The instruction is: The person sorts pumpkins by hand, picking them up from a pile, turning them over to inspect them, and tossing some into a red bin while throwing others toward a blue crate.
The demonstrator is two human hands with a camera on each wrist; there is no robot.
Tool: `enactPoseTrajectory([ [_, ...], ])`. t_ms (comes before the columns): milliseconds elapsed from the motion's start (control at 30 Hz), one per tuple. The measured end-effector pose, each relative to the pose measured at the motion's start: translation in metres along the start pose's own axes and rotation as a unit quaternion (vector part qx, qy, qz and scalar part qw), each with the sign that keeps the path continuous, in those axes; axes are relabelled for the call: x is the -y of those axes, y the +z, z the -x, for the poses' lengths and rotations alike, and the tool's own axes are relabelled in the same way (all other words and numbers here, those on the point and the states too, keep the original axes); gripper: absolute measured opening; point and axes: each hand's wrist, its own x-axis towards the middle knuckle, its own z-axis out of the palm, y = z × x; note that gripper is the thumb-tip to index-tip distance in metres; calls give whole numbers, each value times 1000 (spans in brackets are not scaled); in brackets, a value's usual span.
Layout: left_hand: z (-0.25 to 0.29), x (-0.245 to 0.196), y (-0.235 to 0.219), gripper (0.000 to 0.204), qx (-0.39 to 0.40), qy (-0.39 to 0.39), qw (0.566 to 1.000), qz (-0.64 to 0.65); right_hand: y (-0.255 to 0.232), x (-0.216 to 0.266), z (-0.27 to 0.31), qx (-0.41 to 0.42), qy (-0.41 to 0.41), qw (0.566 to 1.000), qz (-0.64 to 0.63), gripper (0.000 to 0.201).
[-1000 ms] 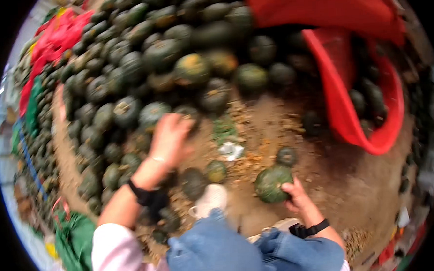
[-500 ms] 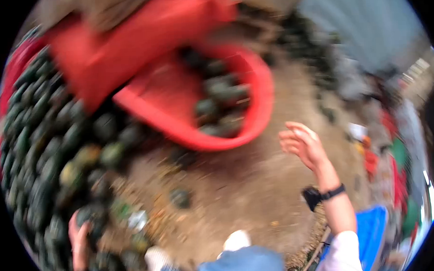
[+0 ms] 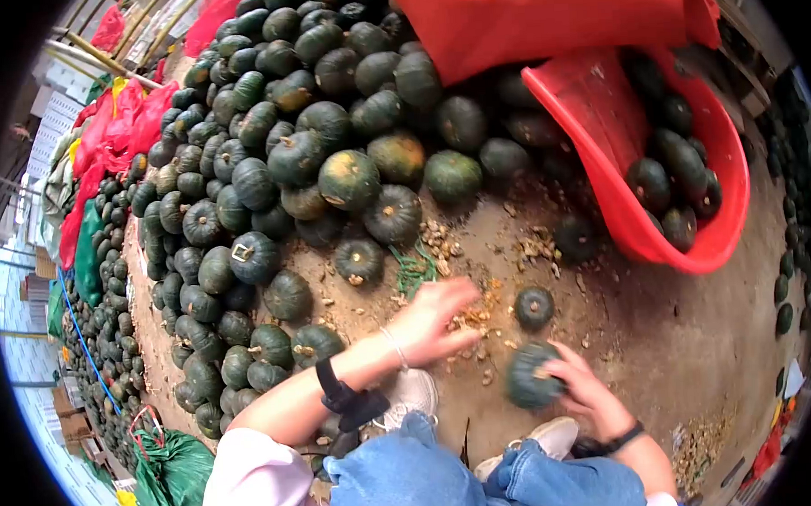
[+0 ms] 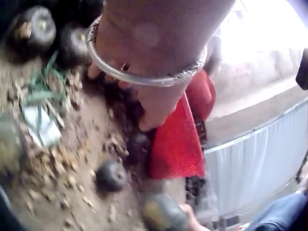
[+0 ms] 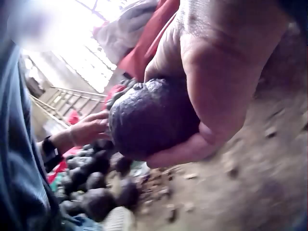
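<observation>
In the head view my right hand (image 3: 585,385) grips a small dark green pumpkin (image 3: 530,379) above the floor beside my shoes. Up close in the right wrist view, thumb and fingers wrap round the pumpkin (image 5: 149,122). My left hand (image 3: 434,322) holds nothing; it reaches over the floor with its fingers extended toward the gripped pumpkin, a short gap away. Just beyond the held one, a smaller pumpkin (image 3: 535,308) lies on the floor. The left wrist view shows the left hand (image 4: 156,106) from behind, its fingers partly hidden.
A big heap of green pumpkins (image 3: 323,125) spreads at the left and back. At the right, a red tub (image 3: 735,230) lies tipped with several pumpkins inside. Red cloth (image 3: 549,16) covers part of the heap. A green sack (image 3: 171,476) stands at lower left.
Half a second ago the view faced right, the right hand was empty near the tub, and the left gripped a pumpkin at the heap. Now the right holds a pumpkin; the left is empty.
</observation>
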Motion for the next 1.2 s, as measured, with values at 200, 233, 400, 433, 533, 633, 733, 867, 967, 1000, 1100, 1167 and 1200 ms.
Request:
enactPoseTrajectory([
  [200, -32, 136, -108, 78, -82, -139, 885, -436, -283, 203, 228, -362, -431, 826, -42, 48],
  [233, -39, 137, -109, 78, -64, -143, 857, -491, -276, 224, 242, -370, -483, 792, -56, 48],
  [400, -74, 113, -115, 81, 40, -287, 833, -472, -163, 176, 175, -297, -335, 886, 117, 49],
  [433, -71, 119, -114, 86, 9, -295, 858, -419, -106, 147, 132, -314, -319, 882, 145, 47],
  [533, -36, 133, -90, 81, -74, -226, 963, -124, -31, 82, 49, -143, -103, 967, 185, 44],
  [633, -14, 49, -53, 74, 42, -304, 912, 272, 15, 33, -11, 79, -61, 989, 112, 82],
  [733, -4, 5, 19, 66, 118, -368, 831, 399, 43, 17, -44, 139, -2, 990, -2, 85],
  [867, -32, 24, 33, 48, 42, -260, 957, 119, -44, -13, -4, -45, 69, 996, -36, 39],
  [967, -86, 81, 22, 45, -133, -125, 976, -116, -138, 47, 86, -227, -58, 971, 40, 40],
  [1000, -105, 89, 21, 56, -220, -107, 949, -201, -152, 67, 113, -295, -22, 945, 139, 50],
  [1100, -153, 109, 13, 73, -144, -141, 924, -326, -162, 57, 134, -288, -1, 903, 318, 65],
  [1167, -167, 137, 29, 82, -154, -133, 882, -424, -123, 22, 98, -203, 16, 889, 410, 80],
  [1200, -167, 137, 21, 83, -130, -128, 901, -394, -102, -1, 74, -166, -1, 859, 484, 85],
])
